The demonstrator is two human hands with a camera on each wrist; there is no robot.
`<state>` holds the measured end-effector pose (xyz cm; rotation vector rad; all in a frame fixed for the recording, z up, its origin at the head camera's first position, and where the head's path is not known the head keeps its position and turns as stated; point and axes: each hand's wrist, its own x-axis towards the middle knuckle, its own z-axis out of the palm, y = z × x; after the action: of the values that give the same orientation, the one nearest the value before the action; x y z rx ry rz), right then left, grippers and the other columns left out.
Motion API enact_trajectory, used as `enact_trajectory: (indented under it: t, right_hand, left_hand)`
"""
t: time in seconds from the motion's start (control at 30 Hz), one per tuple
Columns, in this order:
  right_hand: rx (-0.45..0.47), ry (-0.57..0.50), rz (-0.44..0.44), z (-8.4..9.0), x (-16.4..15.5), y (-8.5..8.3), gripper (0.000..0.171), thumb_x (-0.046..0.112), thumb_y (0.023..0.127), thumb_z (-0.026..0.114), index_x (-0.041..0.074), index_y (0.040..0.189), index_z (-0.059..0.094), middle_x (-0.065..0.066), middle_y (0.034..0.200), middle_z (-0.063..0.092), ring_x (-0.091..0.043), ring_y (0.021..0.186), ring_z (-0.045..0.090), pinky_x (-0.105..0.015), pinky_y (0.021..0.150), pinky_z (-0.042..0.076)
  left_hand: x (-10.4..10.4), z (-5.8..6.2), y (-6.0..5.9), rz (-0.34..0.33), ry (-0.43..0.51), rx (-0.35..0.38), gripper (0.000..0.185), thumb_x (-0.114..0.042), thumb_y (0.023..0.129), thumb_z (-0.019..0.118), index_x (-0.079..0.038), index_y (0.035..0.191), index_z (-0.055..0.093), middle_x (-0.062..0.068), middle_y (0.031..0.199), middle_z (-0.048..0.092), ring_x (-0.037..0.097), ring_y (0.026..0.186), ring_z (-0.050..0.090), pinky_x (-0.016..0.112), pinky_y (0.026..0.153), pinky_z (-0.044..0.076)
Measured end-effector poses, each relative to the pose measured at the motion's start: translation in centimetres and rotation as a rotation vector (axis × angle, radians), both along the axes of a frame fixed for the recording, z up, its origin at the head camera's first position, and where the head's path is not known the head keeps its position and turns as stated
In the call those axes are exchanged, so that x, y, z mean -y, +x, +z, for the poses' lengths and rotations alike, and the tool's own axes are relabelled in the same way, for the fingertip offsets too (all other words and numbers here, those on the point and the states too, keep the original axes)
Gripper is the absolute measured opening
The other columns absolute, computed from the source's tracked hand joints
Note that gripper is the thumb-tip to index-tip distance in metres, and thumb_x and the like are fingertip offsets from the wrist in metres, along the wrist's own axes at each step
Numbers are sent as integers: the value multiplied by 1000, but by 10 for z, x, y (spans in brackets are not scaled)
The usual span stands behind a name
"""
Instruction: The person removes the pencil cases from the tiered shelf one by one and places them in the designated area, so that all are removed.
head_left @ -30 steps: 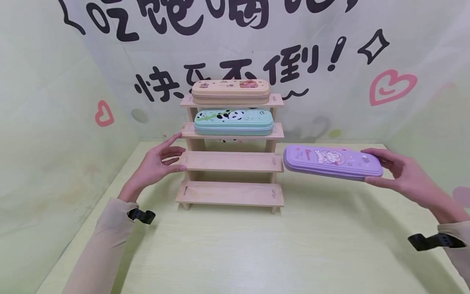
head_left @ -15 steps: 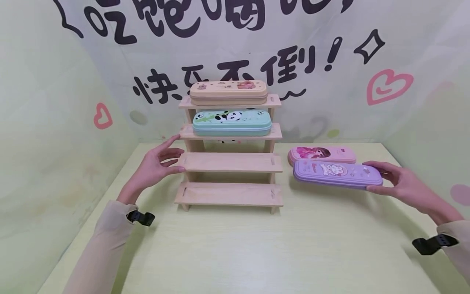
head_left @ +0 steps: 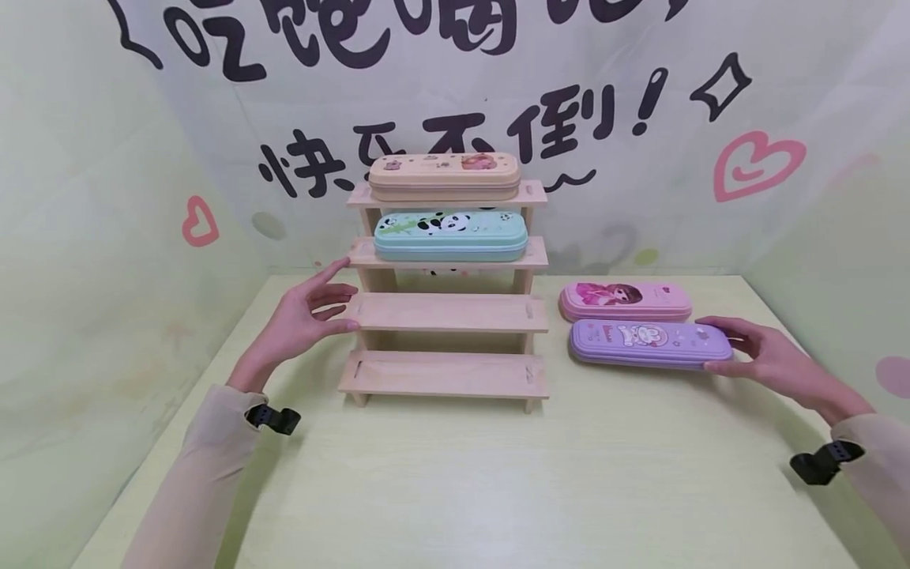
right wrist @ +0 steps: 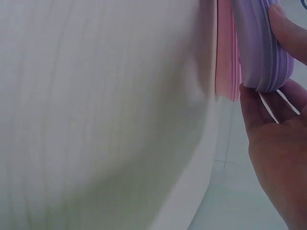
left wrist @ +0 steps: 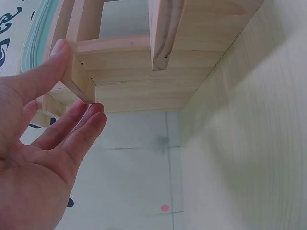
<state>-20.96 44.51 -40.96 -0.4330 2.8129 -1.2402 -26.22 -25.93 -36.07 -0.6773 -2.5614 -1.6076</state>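
Note:
My right hand (head_left: 720,346) grips the right end of a purple pencil case (head_left: 647,344), thumb toward me and fingers over the far edge. The case lies flat on the table, right in front of a pink pencil case (head_left: 626,300). The right wrist view shows the purple case (right wrist: 259,48) pinched between thumb and fingers, with the pink case (right wrist: 225,57) behind it. My left hand (head_left: 340,299) is open against the left end of a wooden stepped rack (head_left: 448,312). Its fingers (left wrist: 84,124) touch the end of a shelf board (left wrist: 144,72).
The rack's top step carries an orange pencil case (head_left: 444,175), the one below a green panda case (head_left: 450,235); the two lower steps are bare. The pale green table (head_left: 498,490) is walled in by printed backdrop panels at the back and sides.
My right hand has lowered the purple case from the air beside the rack down onto the table in front of the pink case. The left hand has stayed put.

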Motion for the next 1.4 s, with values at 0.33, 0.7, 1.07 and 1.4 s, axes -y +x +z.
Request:
enact_trajectory:
  t: [0.33,0.7,1.07,1.4]
  right_hand:
    - [64,56,-11,-2,-2,-12,78,16,93,83,-1,158,42,-25,153,43,22,111,45,-1,88,44]
    - [58,57,21,-3,-8,-22,78,15,92,84,-1,157,44,7,141,49,10,108,57,-6,84,49]
    - [55,68,23,-7,-7,-24,79,12,91,85,-5,156,43,-19,147,49,17,108,50,-4,87,46]
    - [44,56,13,-11,-9,-26,79,13,90,86,-4,156,45,11,136,51,15,108,53,-4,88,46]
  left_hand:
    - [-1,1,0,7,-11,-1,101,3,85,87,-26,166,36,20,139,63,36,128,60,49,107,51]
    - [-1,1,-1,3,-9,-4,100,2,85,87,-26,166,36,21,139,62,37,130,59,39,107,54]
    - [0,0,-1,10,-9,7,100,2,85,87,-27,166,36,21,140,62,37,130,59,35,106,54]
    - [1,-1,-1,6,-12,6,100,1,85,87,-28,166,36,19,140,62,36,130,59,41,107,53]
